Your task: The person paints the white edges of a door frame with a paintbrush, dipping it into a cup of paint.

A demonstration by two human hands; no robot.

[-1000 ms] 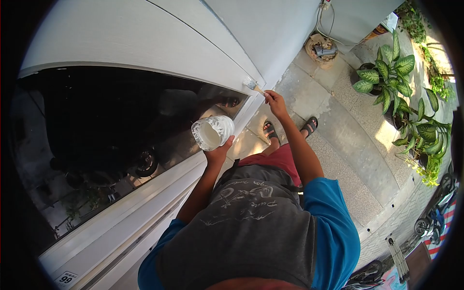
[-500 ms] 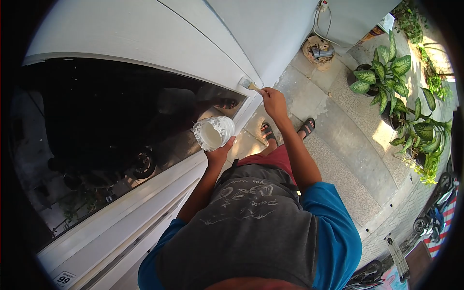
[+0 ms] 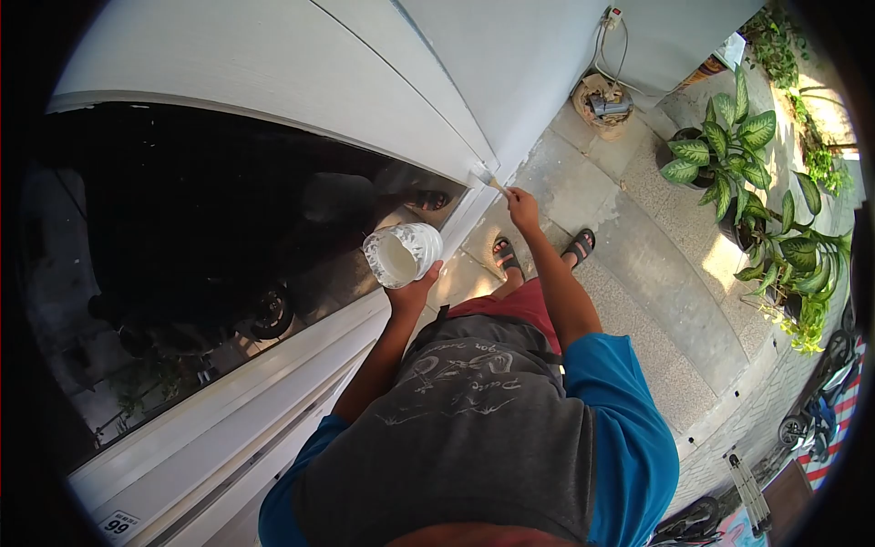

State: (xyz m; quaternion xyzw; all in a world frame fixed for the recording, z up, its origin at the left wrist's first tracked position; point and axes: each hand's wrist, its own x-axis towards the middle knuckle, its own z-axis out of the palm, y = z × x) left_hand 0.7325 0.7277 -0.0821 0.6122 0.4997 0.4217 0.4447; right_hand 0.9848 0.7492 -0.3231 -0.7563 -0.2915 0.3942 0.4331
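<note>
My left hand (image 3: 412,292) is wrapped round a white-smeared plastic container (image 3: 428,244) with pale paint (image 3: 396,261) inside, its mouth tilted toward me. My right hand (image 3: 523,208) grips the handle of a paintbrush (image 3: 496,183). The bristles rest at the white frame (image 3: 465,211) of the dark window, near its corner with the wall. Behind the container, the dark glass (image 3: 228,210) reflects a sandal and some of the surroundings.
A brown bundle with a grey tool (image 3: 605,108) sits on the paved floor (image 3: 638,219) by the wall, under a cable with a socket (image 3: 614,16). Potted plants (image 3: 729,137) stand to the right. Motorbikes (image 3: 816,415) and a ladder-like metal frame (image 3: 749,492) are at lower right.
My right hand and the paintbrush have moved slightly down and to the right along the frame. My left hand and the container have stayed nearly in place.
</note>
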